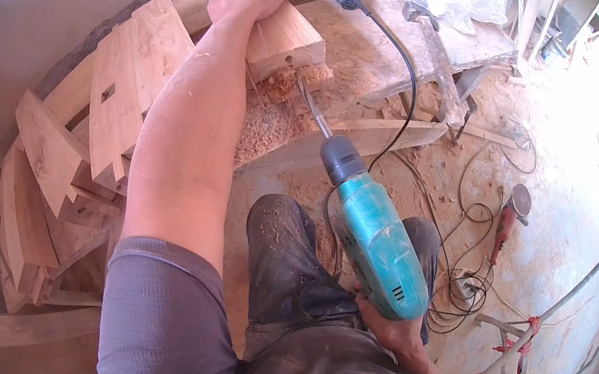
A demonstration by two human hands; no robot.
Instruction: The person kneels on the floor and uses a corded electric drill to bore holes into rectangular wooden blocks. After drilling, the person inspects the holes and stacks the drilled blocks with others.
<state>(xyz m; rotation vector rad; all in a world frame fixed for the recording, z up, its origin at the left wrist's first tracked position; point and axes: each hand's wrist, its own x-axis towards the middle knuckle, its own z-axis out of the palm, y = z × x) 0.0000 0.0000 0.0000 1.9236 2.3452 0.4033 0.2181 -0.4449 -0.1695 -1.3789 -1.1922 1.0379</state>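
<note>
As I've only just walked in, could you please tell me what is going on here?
A person's right hand holds a teal drill, its bit aimed at the end of a wooden block; whether it touches is hard to tell. The left hand rests on the block. Shavings lie around the bit; more cut timber sits to the left.

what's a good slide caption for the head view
Left hand on a wood block, right hand pointing a drill at its end.
</note>
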